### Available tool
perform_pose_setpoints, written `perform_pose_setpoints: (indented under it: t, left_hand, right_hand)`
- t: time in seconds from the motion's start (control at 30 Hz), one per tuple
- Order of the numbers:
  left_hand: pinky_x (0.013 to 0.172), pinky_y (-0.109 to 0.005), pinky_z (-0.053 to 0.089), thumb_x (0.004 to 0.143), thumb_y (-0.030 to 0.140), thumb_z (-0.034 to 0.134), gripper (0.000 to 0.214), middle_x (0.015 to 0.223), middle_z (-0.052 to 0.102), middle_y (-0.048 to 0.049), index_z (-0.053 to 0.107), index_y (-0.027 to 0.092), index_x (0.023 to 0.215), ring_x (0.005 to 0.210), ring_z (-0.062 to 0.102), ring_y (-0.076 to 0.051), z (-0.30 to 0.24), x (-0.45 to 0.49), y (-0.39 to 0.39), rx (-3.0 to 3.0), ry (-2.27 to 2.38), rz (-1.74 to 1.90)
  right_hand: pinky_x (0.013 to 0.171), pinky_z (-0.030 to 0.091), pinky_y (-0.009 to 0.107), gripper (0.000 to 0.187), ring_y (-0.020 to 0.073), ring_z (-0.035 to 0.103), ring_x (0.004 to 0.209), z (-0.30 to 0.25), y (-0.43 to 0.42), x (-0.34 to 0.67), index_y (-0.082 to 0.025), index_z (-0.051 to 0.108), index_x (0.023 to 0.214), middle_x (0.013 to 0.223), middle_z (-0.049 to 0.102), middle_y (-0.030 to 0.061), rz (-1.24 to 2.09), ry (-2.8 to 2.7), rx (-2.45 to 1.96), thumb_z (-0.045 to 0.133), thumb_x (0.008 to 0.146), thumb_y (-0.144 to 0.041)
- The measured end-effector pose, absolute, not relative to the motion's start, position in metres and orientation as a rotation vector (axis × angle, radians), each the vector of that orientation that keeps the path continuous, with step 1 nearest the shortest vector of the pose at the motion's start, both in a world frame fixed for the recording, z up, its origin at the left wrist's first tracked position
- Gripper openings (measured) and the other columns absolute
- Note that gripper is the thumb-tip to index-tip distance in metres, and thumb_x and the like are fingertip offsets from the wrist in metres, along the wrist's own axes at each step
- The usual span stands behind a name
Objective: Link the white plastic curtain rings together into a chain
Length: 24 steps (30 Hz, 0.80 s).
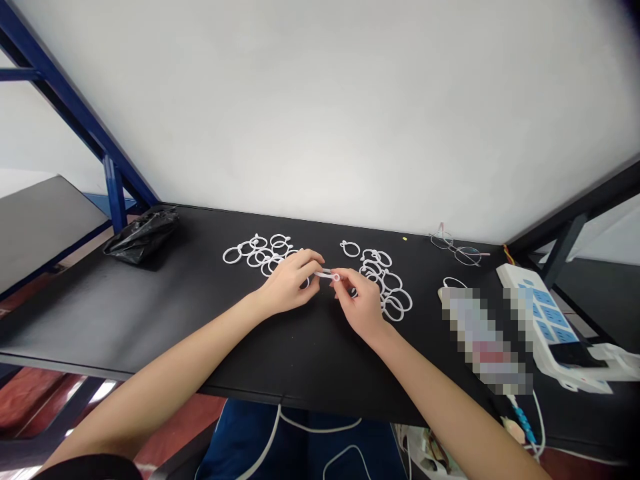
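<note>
Between my two hands, above the middle of the black table, is a white plastic ring, seen nearly edge-on. My left hand pinches its left side with thumb and fingers. At its right end, my right hand grips it near a small round eyelet. Beyond my left hand lies a loose pile of white rings, several with small knobs or eyelets. Another pile of white rings spreads beside my right hand and is partly hidden by it. A single ring lies a little apart behind.
A crumpled black plastic bag sits at the table's left end. To the right are eyeglasses, a blurred-out phone-like object with a cable, and a white power strip. A white wall rises behind the black table.
</note>
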<state>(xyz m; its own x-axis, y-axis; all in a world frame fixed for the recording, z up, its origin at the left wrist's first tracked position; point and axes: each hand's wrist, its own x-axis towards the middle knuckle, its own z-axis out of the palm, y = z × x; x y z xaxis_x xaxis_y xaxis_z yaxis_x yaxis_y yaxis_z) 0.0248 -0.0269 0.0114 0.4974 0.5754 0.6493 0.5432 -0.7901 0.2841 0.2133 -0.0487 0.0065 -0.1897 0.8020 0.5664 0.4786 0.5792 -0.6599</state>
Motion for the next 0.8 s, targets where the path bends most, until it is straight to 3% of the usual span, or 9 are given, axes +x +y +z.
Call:
perform_pose_setpoints:
  t: [0.1, 0.27, 0.5, 0.8]
  left_hand:
    - [0.080, -0.038, 0.050, 0.082, 0.019, 0.051, 0.009, 0.111, 0.060, -0.0134, 0.052, 0.017, 0.091, 0.094, 0.059, -0.023, 0.0153, 0.0234, -0.0298, 2.654, 0.981, 1.136]
    - [0.076, -0.037, 0.048, 0.093, 0.033, 0.047, 0.016, 0.099, 0.063, -0.0106, 0.049, 0.018, 0.087, 0.084, 0.058, -0.021, 0.0176, 0.0229, -0.0299, 2.578, 0.988, 1.085]
    - [0.070, -0.030, 0.046, 0.099, 0.032, 0.041, 0.025, 0.085, 0.062, -0.0058, 0.048, 0.019, 0.079, 0.075, 0.057, -0.016, 0.0188, 0.0241, -0.0267, 2.392, 1.013, 1.087]
    - [0.074, -0.030, 0.047, 0.096, 0.033, 0.049, 0.020, 0.093, 0.055, -0.0063, 0.046, 0.019, 0.082, 0.084, 0.055, -0.016, 0.0152, 0.0244, -0.0265, 2.335, 0.964, 1.082]
  right_hand:
    - [0.060, 0.053, 0.028, 0.017, 0.0137, 0.064, 0.056, 0.0068, -0.0489, 0.2141, -0.019, 0.066, 0.097, 0.075, 0.069, 0.0023, 0.407, -1.838, -1.006, 0.049, 0.094, -0.020]
    - [0.060, 0.054, 0.027, 0.019, 0.0128, 0.064, 0.056, 0.0063, -0.0491, 0.2136, -0.021, 0.066, 0.103, 0.076, 0.068, 0.0013, 0.415, -1.863, -0.962, 0.050, 0.093, -0.019]
    - [0.061, 0.056, 0.026, 0.029, 0.0127, 0.067, 0.061, 0.0088, -0.0507, 0.2124, -0.020, 0.063, 0.113, 0.087, 0.071, 0.0032, 0.498, -1.953, -0.861, 0.048, 0.089, -0.014]
    - [0.059, 0.056, 0.025, 0.021, 0.0132, 0.068, 0.060, 0.0073, -0.0501, 0.2124, -0.019, 0.066, 0.107, 0.080, 0.070, 0.0036, 0.538, -1.912, -0.894, 0.048, 0.097, -0.023]
